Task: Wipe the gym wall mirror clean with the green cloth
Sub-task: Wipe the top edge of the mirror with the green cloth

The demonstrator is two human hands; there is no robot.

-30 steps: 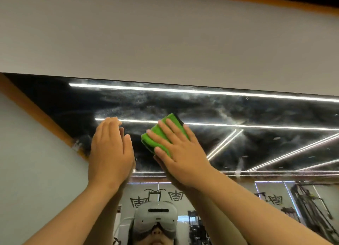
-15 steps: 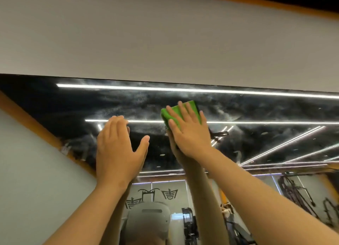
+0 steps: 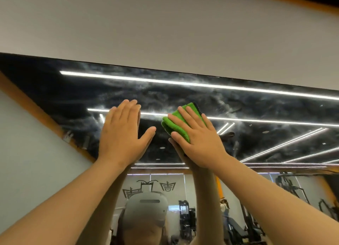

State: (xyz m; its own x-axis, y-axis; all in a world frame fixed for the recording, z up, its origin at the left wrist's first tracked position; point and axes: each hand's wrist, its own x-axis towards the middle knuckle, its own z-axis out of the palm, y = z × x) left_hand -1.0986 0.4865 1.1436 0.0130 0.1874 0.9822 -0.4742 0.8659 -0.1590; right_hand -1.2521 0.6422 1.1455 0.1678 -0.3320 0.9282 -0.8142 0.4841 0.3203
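Nearest to us, our two bare forearms rise from the lower corners toward the glass. The left grip (image 3: pixel 122 134) lies flat, fingers straight and close together, thumb spread out to the right, and it holds nothing. Its palm seems to rest on the mirror (image 3: pixel 256 105), though the contact is hidden behind the hand.

Just right of that thumb, across a narrow gap, the right grip (image 3: pixel 200 140) is spread flat with straight fingers. It presses the green cloth (image 3: pixel 175 122) against the glass, with no finger curled round it. The cloth is folded into a thick pad under the fingers of this grip. It shows past the fingertips and on the thumb side, facing the left grip.

Around and above both grips the mirror carries hazy whitish smears. A reflected light strip (image 3: pixel 183 83) runs above the fingertips, and a second one passes behind both grips. Below the grips, between our forearms, we see a pale headset (image 3: pixel 146 210) in reflection. Down to the right of the right grip stand reflected gym machines (image 3: pixel 293 189).

Farthest up, beyond the mirror's top edge above both grips, is a plain pale wall (image 3: pixel 165 33)
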